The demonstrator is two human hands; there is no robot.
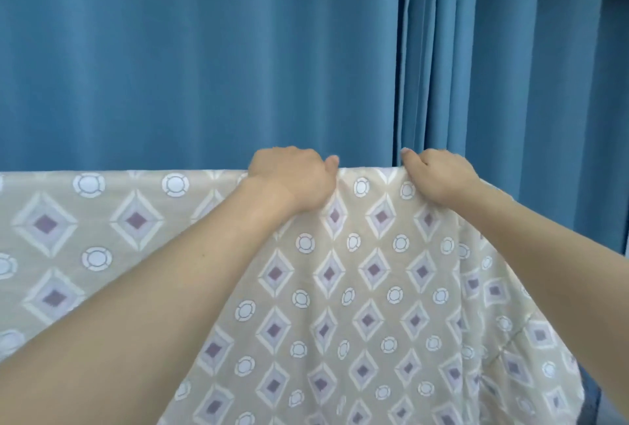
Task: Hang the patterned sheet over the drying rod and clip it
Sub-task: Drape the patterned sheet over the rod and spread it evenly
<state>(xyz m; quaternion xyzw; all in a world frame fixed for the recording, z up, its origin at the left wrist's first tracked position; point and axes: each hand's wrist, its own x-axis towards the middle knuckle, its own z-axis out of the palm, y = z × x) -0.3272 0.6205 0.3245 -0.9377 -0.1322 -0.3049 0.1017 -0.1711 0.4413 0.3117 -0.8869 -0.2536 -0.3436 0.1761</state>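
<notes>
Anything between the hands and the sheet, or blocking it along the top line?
Nothing visible. Left hand and right hand both grip the patterned sheet at its top fold; only blue curtain behind. No clips in view.

Home rm, blue curtains [204,50], patterned sheet [340,288] drying

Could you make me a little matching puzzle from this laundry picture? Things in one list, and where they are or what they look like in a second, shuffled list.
Things:
1. left hand
2. right hand
3. patterned sheet
4. curtain

Descriptions:
A. plain blue, hanging behind
B. beige with diamonds and circles
C. grips the sheet's top edge, nearer the curtain's folds
D. grips the sheet's top edge, near the middle of the picture

Pairs: 1-D, 2-C, 3-B, 4-A
</notes>
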